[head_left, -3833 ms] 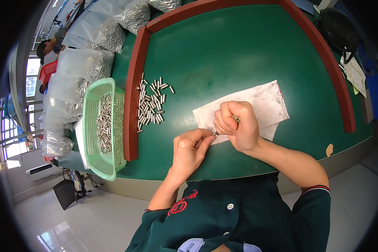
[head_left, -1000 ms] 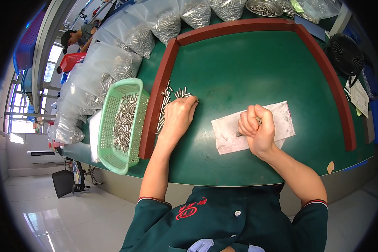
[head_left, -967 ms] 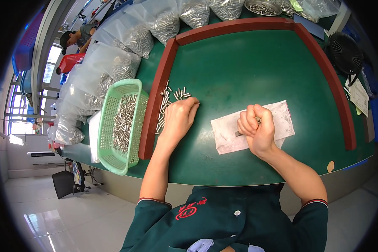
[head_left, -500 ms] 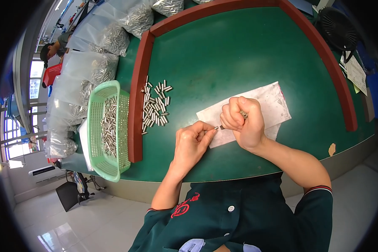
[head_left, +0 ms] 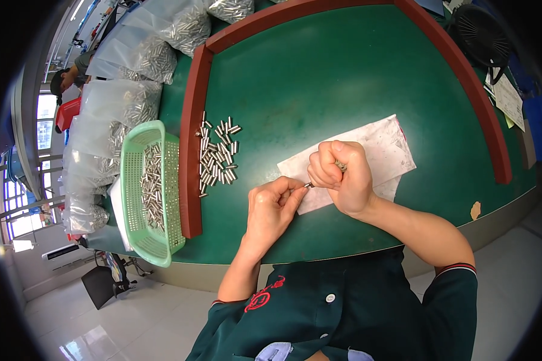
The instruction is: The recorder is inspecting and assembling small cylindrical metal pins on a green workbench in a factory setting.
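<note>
My left hand (head_left: 272, 210) is closed, pinching a small shiny metal cylinder (head_left: 308, 185) between thumb and fingertips. Opposite it, my right hand (head_left: 346, 177) makes a fist around a slim hand tool (head_left: 341, 165). Most of that tool is hidden by the fingers; only a greyish-green end shows at the top of the fist, and its dark tip meets the cylinder. Whether the tip is inside the cylinder or just against it, I cannot tell. Both hands are over a stained white cloth (head_left: 379, 144) on the green table (head_left: 295, 72).
Loose metal cylinders (head_left: 218, 153) lie left of my hands, beside a red-brown wooden rail (head_left: 193, 138). Beyond it stands a light-green basket (head_left: 173, 210) holding more cylinders. Clear plastic bags (head_left: 153, 57) of cylinders line the left. A black fan (head_left: 479, 36) is far right; a person sits far left.
My right hand has moved slightly left, bringing the tool's tip up to the cylinder. The left hand keeps its pinch. The whole view has shifted a little.
</note>
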{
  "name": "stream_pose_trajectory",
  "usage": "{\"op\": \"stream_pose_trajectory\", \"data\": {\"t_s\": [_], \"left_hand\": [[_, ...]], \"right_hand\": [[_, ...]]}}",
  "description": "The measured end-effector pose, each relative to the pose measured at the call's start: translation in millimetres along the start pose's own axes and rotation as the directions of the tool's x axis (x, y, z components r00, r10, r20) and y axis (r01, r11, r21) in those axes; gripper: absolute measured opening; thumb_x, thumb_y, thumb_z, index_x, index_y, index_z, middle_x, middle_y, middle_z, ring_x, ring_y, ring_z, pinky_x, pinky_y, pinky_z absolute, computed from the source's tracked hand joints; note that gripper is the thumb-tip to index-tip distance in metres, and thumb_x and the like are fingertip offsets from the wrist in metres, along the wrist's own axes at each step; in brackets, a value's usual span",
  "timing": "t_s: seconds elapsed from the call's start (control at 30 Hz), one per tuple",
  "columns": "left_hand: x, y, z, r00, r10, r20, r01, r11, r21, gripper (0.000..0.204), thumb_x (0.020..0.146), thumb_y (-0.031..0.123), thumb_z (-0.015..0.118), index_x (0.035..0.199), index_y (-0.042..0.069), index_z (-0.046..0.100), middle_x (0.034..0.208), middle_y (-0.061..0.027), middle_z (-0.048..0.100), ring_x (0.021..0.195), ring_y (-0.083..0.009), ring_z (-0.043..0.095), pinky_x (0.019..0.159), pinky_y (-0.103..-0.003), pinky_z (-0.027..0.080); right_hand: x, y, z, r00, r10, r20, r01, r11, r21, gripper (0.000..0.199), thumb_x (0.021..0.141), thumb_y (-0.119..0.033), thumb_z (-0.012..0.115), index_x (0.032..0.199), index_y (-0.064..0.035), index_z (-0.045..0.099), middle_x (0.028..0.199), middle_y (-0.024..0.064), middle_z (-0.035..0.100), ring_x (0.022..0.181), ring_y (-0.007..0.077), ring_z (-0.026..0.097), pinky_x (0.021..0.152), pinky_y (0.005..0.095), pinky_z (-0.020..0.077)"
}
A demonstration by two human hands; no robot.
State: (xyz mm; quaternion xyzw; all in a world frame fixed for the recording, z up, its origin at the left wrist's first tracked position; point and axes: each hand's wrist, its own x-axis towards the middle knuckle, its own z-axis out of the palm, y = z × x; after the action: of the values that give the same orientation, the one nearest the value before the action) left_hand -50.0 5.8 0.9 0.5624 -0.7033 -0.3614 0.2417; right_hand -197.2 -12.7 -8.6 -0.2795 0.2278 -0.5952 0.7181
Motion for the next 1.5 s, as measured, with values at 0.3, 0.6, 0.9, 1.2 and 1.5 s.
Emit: {"op": "stream_pose_trajectory", "data": {"t_s": [0.3, 0.6, 0.9, 1.2, 1.5], "left_hand": [[1.1, 0.7, -1.3, 0.999, -0.026, 0.022, 0.026, 1.000, 0.011, 0.006, 0.073, 0.002, 0.063, 0.072, -0.002, 0.058, 0.045, -0.0054, 0.040, 0.040, -0.0108, 0.035, 0.040, -0.026, 0.031], [-2.2, 0.7, 1.0, 0.994, 0.081, -0.075, -0.075, 0.994, 0.081, 0.007, 0.073, 0.003, 0.064, 0.073, -0.001, 0.058, 0.050, -0.0048, 0.048, 0.042, -0.0121, 0.041, 0.042, -0.025, 0.035], [5.2, -25.8, -20.3, 0.975, -0.085, 0.206, 0.222, 0.287, -0.932, 0.010, 0.085, 0.013, 0.054, 0.088, 0.004, 0.052, 0.079, -0.0049, 0.048, 0.050, -0.0032, 0.026, 0.045, -0.016, 0.022], [5.9, -25.8, -23.4, 0.952, -0.159, 0.260, 0.289, 0.200, -0.936, 0.025, 0.087, 0.013, 0.050, 0.107, -0.003, 0.051, 0.080, -0.0081, 0.055, 0.053, -0.0036, 0.033, 0.046, -0.016, 0.029], [5.0, -20.0, -25.6, 0.947, -0.238, 0.215, 0.253, 0.143, -0.957, 0.024, 0.091, 0.023, 0.043, 0.088, 0.001, 0.052, 0.078, -0.0106, 0.054, 0.057, -0.0074, 0.038, 0.047, -0.018, 0.032]], "right_hand": [[-4.6, 7.4, 2.2, 0.996, -0.084, 0.024, 0.087, 0.985, -0.152, 0.039, 0.085, -0.023, 0.033, 0.048, -0.0086, 0.027, 0.043, -0.0015, 0.025, 0.041, 0.0078, 0.019, 0.041, 0.0251, 0.0173], [-5.6, 4.5, 4.5, 0.996, -0.084, 0.016, 0.085, 0.968, -0.237, 0.037, 0.083, -0.019, 0.033, 0.048, -0.0083, 0.026, 0.044, -0.0007, 0.026, 0.043, 0.0083, 0.020, 0.042, 0.0250, 0.0186], [-5.6, -0.5, 1.7, 1.000, 0.006, 0.029, -0.004, 0.997, -0.073, 0.034, 0.083, -0.016, 0.031, 0.050, -0.0079, 0.026, 0.045, -0.0007, 0.027, 0.043, 0.0073, 0.022, 0.041, 0.0240, 0.0191], [-2.5, 1.2, 3.4, 0.999, -0.023, 0.028, 0.026, 0.995, -0.101, 0.039, 0.086, -0.023, 0.032, 0.050, -0.0096, 0.026, 0.042, -0.0007, 0.025, 0.039, 0.0079, 0.017, 0.039, 0.0247, 0.0165], [-1.2, -0.5, 3.8, 0.999, 0.006, 0.038, -0.005, 0.999, -0.033, 0.036, 0.084, -0.018, 0.032, 0.050, -0.0080, 0.028, 0.043, 0.0000, 0.027, 0.040, 0.0079, 0.020, 0.040, 0.0239, 0.0182]]}}
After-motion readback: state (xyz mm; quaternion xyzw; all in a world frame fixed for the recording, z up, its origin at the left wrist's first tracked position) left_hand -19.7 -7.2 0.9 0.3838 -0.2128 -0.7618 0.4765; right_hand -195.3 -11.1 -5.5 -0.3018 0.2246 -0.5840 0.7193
